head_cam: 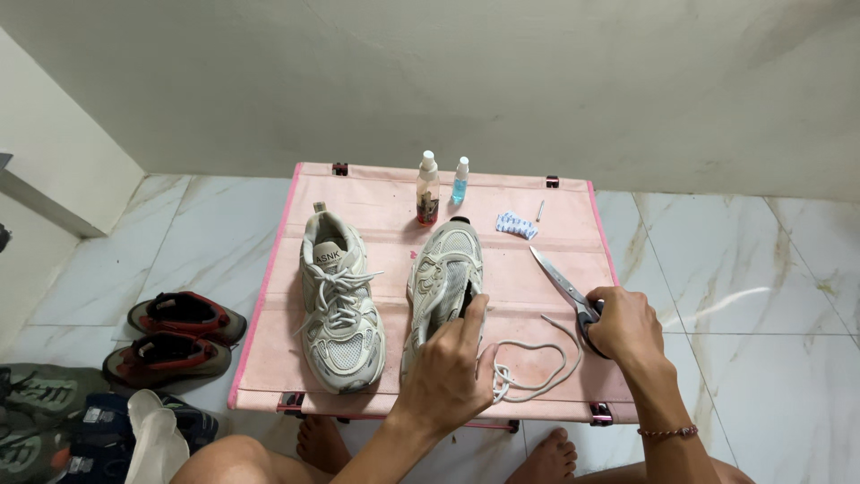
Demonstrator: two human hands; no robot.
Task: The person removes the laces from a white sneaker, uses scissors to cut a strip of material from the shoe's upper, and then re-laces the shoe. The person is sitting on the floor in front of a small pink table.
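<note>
Two pale grey sneakers lie on a pink folding table (376, 202). The left sneaker (340, 300) is laced. The right sneaker (445, 269) has no lace in it, and my left hand (448, 367) grips its near end, fingers reaching into the opening. A loose white shoelace (528, 367) lies curled on the table between my hands. My right hand (624, 324) holds the black handles of a pair of scissors (557, 278), whose blades rest on the table pointing away to the left.
At the table's far edge stand an amber spray bottle (428, 188) and a small blue bottle (460, 180), with a patterned cloth (516, 225) and a small stick (539, 211) beside them. Dark red shoes (179, 332) and other footwear (54, 421) sit on the marble floor at left.
</note>
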